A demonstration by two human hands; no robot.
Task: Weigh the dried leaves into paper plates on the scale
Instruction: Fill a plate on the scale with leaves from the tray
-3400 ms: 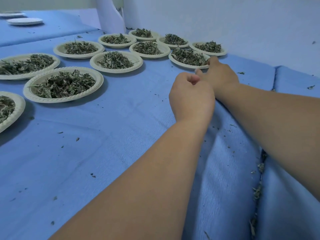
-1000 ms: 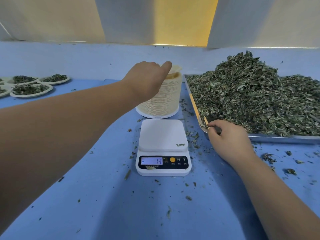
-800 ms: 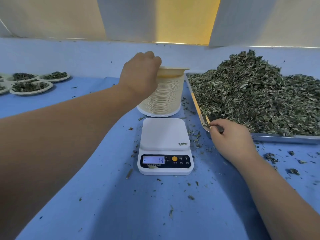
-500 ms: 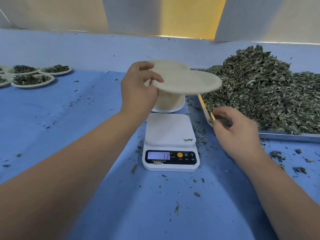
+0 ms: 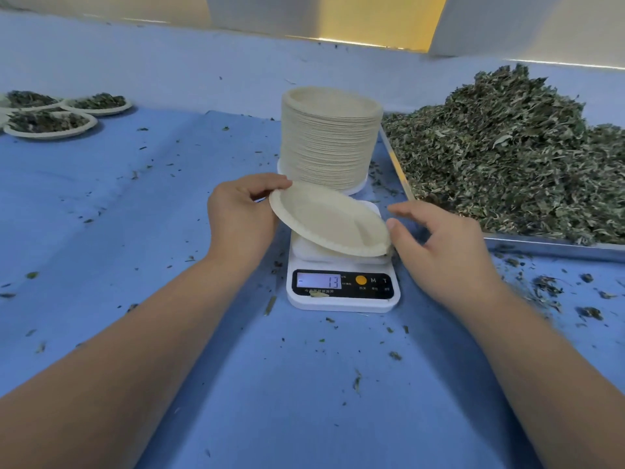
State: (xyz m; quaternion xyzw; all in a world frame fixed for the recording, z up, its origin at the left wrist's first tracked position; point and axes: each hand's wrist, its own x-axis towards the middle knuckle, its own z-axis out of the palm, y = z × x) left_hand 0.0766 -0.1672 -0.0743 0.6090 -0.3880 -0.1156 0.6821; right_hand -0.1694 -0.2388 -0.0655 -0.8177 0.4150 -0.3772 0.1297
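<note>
Left hand grips the plate by its far left rim, fingers curled over the edge. The plate is empty and tilted, left side raised, right side low over the platform of the scale; whether that low edge already touches the platform cannot be told. Right hand is open with fingers loosely spread, holding nothing, its thumb against the plate's right rim, apparently to steady and centre the plate as it is laid down. The display reads minus 13, which suggests the scale was zeroed with a plate on it, so a fresh plate should bring it back near zero. Step in hand, as judged: seating an empty plate before filling. The stack of spare plates stands just behind the scale, within easy reach of the left hand. The leaves are heaped in a metal tray to the right, close to the right hand, which is well placed to scoop from it. Filled plates lie at the far left, well apart from the scale. Loose leaf fragments are scattered over the blue cloth, one on the scale's front panel. Risk noted: a plate set off-centre or resting against the stack could falsify the reading.
</note>
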